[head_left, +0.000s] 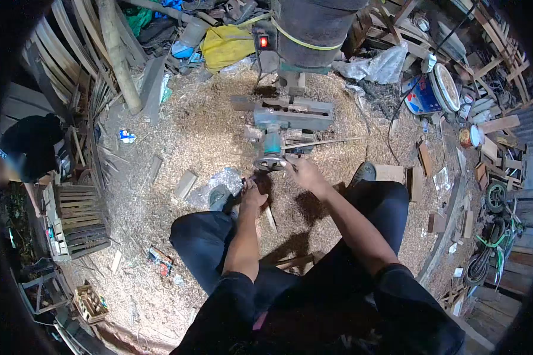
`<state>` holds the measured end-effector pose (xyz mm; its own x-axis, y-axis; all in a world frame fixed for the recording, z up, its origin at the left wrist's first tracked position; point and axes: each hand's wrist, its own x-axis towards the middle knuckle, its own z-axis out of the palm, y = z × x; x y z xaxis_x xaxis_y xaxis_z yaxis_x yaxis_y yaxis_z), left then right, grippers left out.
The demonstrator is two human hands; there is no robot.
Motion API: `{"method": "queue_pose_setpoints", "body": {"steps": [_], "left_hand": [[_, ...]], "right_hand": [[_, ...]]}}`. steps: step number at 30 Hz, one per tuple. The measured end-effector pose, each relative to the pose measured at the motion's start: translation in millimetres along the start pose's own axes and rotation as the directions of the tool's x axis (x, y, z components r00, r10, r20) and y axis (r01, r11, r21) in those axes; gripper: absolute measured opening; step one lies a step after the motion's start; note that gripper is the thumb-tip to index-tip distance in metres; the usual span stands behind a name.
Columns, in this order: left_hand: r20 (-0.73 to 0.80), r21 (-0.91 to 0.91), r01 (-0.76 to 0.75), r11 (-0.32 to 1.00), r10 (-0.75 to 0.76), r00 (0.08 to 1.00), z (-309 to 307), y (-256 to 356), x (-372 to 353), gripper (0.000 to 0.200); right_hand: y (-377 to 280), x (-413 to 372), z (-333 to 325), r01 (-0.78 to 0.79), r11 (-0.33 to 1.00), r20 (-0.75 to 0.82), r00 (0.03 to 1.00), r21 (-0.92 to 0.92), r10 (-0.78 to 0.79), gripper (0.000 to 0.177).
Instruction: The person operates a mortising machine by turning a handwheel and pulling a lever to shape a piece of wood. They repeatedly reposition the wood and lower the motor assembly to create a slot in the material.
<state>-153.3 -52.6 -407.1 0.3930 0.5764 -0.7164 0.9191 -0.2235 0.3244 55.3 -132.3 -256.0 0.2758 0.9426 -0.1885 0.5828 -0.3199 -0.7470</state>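
A machine with a dark cylindrical body (311, 35) stands in front of me, with a grey metal vise (302, 115) low down on it. At the near end of the vise is a round metal handwheel (269, 163). My right hand (305, 173) is closed on the right side of its rim. Below and left of the wheel, my left hand (252, 194) is closed around a small dark part, too small to make out. A thin strip of wood (326, 142) lies across the near part of the vise, pointing right.
Wood shavings (207, 118) cover the ground. A lit red switch (263, 42) is beside the machine. Wood offcuts, a yellow sack (228, 47) and a paint bucket (423, 94) lie around. Another person (32, 148) is at the left by a slatted crate (77, 219). A small bicycle (491, 242) stands right.
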Motion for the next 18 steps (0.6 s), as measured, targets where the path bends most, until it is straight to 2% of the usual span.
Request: {"method": "queue_pose_setpoints", "body": {"steps": [1,2,4,5,6,7,9,10,12,14,16,18], "left_hand": [[0.019,0.001,0.002,1.0,-0.002,1.0,1,-1,2,0.111],[-0.065,0.062,-0.021,0.998,0.025,0.998,5,-2,5,0.104],[-0.068,-0.145,-0.077,0.986,0.068,0.995,-2,-8,7,0.094],[-0.088,-0.243,-0.117,0.963,0.098,0.991,-13,-8,9,0.089],[-0.181,-0.301,-0.142,0.943,0.09,0.979,-16,-7,15,0.064],[-0.243,-0.365,-0.198,0.91,0.112,0.964,-17,-8,18,0.058],[-0.366,-0.478,-0.313,0.821,0.138,0.92,-50,16,-8,0.046],[-0.511,-0.414,-0.424,0.805,0.18,0.841,-57,18,-5,0.043],[-0.751,-0.236,-0.606,0.76,0.253,0.61,-71,20,3,0.037],[-0.666,-0.398,-0.582,0.709,0.213,0.715,-128,58,-52,0.038],[-0.744,-0.371,-0.691,0.62,0.247,0.621,-165,81,-75,0.039],[-0.836,-0.271,-0.789,0.552,0.271,0.477,-207,111,-92,0.046]], "right_hand": [[1,-1,2,0.037,0.999,-0.024,0.999,0.022,-0.036,0.041],[-2,-5,1,0.017,1.0,-0.002,1.0,0.014,-0.017,0.041],[-12,-2,-12,-0.002,1.0,0.029,1.0,-0.008,0.002,0.041],[-13,5,-22,-0.019,1.0,0.102,0.995,-0.025,0.021,0.04],[-11,12,-33,-0.041,0.998,0.18,0.983,-0.042,0.048,0.04],[-8,18,-43,-0.063,0.996,0.257,0.963,-0.06,0.077,0.04],[-4,25,-64,-0.045,0.994,0.043,0.998,-0.095,0.049,0.038],[-2,30,-78,-0.037,0.993,-0.067,0.997,-0.115,0.029,0.038],[27,53,-102,-0.009,0.989,-0.319,0.947,-0.15,-0.04,0.041],[-30,45,-155,-0.069,0.995,-0.519,0.849,0.074,0.097,0.038],[-41,73,-200,0.052,0.979,-0.633,0.769,0.197,0.086,0.044],[-65,108,-239,0.294,0.938,-0.787,0.615,0.182,-0.04,0.053]]}}
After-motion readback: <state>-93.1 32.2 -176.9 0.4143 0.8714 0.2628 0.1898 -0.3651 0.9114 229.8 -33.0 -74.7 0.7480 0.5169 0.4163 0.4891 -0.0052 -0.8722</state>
